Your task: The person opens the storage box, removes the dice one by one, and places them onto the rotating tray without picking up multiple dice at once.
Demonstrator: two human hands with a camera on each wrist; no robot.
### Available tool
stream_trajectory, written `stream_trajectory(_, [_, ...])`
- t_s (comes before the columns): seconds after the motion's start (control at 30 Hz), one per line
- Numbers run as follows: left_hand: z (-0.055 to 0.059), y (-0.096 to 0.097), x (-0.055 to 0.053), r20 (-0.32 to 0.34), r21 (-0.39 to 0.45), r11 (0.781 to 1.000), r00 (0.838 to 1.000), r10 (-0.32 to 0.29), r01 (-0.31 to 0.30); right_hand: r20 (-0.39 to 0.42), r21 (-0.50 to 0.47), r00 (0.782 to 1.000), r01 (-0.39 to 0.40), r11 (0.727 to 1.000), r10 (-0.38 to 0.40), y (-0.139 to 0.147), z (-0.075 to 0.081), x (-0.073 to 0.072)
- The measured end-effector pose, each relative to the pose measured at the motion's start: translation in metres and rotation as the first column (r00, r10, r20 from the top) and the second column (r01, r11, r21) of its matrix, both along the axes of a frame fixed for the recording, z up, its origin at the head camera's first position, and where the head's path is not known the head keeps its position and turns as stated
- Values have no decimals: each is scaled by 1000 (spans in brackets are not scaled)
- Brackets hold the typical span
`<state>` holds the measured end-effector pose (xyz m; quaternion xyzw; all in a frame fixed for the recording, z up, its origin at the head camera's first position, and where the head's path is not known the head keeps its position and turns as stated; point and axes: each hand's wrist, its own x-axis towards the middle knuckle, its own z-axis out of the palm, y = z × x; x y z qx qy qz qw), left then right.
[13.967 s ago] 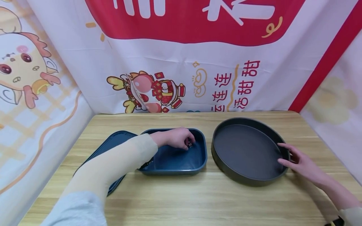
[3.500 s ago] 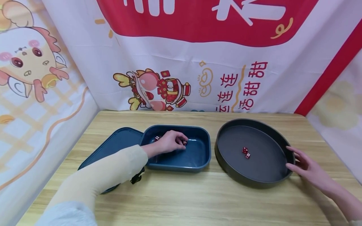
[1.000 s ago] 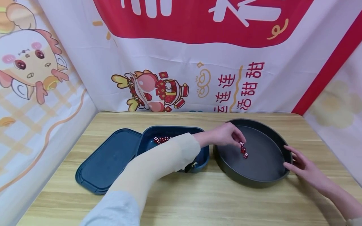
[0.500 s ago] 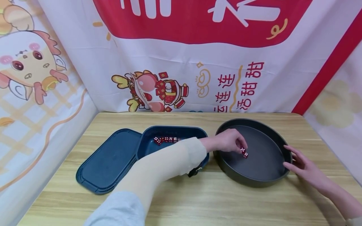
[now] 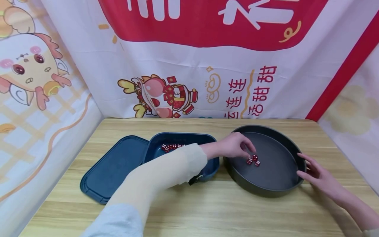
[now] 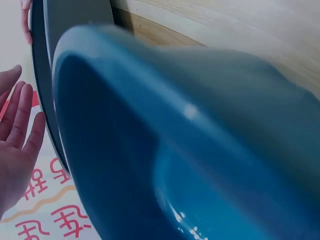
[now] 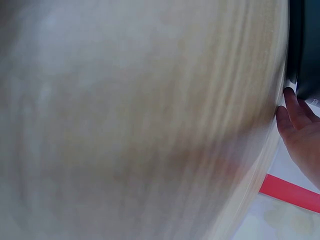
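In the head view three red dice (image 5: 255, 158) with white dots lie close together in a round dark grey baking pan (image 5: 278, 177). My left hand (image 5: 237, 144) is over the pan's left side, thumb and fingers apart, fingertips just beside the dice with nothing between them. The left wrist view shows that hand (image 6: 17, 145) with its fingers spread. My right hand (image 5: 321, 177) holds the pan's right rim, thumb and forefinger lapping over the edge. A blue rectangular container (image 5: 211, 169) stands left of the pan, with several red dice (image 5: 174, 146) along its back wall; my left forearm hides part of it.
The container's blue lid (image 5: 113, 168) lies flat on the wooden table (image 5: 201, 210), left of the container. A printed cloth (image 5: 189, 59) hangs behind the table and more cloth stands at both sides. My left sleeve (image 5: 168, 168) crosses above the container's front edge.
Over the last second my left hand lowers a die into the pan, lets it go beside the other two, and draws back slightly left. My right hand stays on the rim.
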<state>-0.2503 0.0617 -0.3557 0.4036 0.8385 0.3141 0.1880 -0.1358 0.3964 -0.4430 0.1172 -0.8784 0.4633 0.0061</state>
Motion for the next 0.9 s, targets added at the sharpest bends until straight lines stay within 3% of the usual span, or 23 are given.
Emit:
stream_trajectory(0.2, [2,-24,2,50,49,999,999,-8,5,13,11,1000,8,1000,-8,0,0,-1])
stream_trajectory(0.53, [7,-84,8,98,154,988,995,-7,-9,16,-7,1000,-1,1000,1,-1,0,1])
stream_trajectory(0.7, [3,-114,7,121,178,980,990,72,-93,14,-12,1000,-8,1000,9,0,-1,1])
stream_trajectory(0.9, [-6,-148,5,137,181,956,969,208,-231,24,0,1000,-8,1000,8,1,-1,0])
